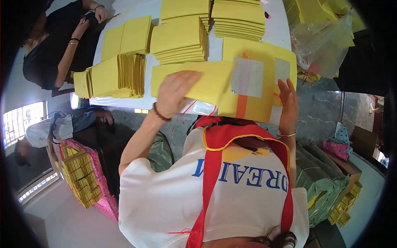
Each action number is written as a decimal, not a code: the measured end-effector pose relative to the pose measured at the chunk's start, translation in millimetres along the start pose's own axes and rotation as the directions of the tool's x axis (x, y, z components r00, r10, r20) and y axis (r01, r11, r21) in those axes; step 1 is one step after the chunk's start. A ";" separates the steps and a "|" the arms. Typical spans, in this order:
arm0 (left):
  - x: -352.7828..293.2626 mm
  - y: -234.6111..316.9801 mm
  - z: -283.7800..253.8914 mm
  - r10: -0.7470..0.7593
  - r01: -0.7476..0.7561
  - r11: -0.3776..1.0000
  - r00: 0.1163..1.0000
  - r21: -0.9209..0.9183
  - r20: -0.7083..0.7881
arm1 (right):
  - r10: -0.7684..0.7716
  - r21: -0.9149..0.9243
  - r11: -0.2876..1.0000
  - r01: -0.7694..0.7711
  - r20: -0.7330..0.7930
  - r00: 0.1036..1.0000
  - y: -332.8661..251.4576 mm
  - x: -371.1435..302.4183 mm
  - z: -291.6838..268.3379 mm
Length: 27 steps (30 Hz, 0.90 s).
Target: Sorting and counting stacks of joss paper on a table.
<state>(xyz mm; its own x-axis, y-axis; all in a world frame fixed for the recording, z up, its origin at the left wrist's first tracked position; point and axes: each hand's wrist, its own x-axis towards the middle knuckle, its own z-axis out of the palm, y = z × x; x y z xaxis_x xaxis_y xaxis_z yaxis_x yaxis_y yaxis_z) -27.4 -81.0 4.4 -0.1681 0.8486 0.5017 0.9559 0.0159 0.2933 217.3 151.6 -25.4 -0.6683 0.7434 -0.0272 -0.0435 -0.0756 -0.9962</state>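
My left hand (pixel 177 91) lies over a plain yellow paper sheet (pixel 213 78), its fingers stretched across the top and slightly blurred. Its thumb is mostly hidden. The sheet's right edge overlaps a larger yellow sheet (pixel 285 53) marked with an orange stripe and pale silvery patches. Along the right edge of that larger sheet stands my right hand (pixel 288 103), fingers extended and apart, with nothing visible in them. Folded yellow paper pieces stand in a stack (pixel 180 41) just beyond my left hand, and an upright bundle (pixel 124 76) sits to its left.
More yellow stacks (pixel 239 18) cover the far side of the white table (pixel 213 47). A clear plastic bag (pixel 320 41) hangs at the right. Across the left corner, a person in black (pixel 53 49) works. Bundles in a pink sack (pixel 82 177) and green sacks (pixel 318 182) are on either side of me.
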 end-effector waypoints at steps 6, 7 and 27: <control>-74.9 -49.8 10.4 -0.147 0.115 0.922 0.987 0.371 0.060 | 0.072 -0.063 0.995 -0.077 -0.071 0.995 14.2 -4.2 11.2; -77.5 -53.2 15.2 -0.148 0.116 0.922 0.987 0.369 0.060 | 0.052 -0.053 0.997 -0.057 -0.095 0.994 13.5 -3.0 13.9; -112.5 -68.0 43.9 -0.295 0.200 0.913 0.925 0.357 0.238 | 0.111 -0.062 0.992 -0.113 -0.037 0.993 25.4 -0.6 10.3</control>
<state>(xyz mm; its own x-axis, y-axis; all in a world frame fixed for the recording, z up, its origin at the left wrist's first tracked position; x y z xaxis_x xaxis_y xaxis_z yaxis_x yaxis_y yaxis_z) -62.9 -154.3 -107.7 -0.3804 0.9063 0.1839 0.9248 0.3725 0.0775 208.9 142.3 -49.8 -0.6412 0.7545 -0.1403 0.0780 -0.1177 -0.9900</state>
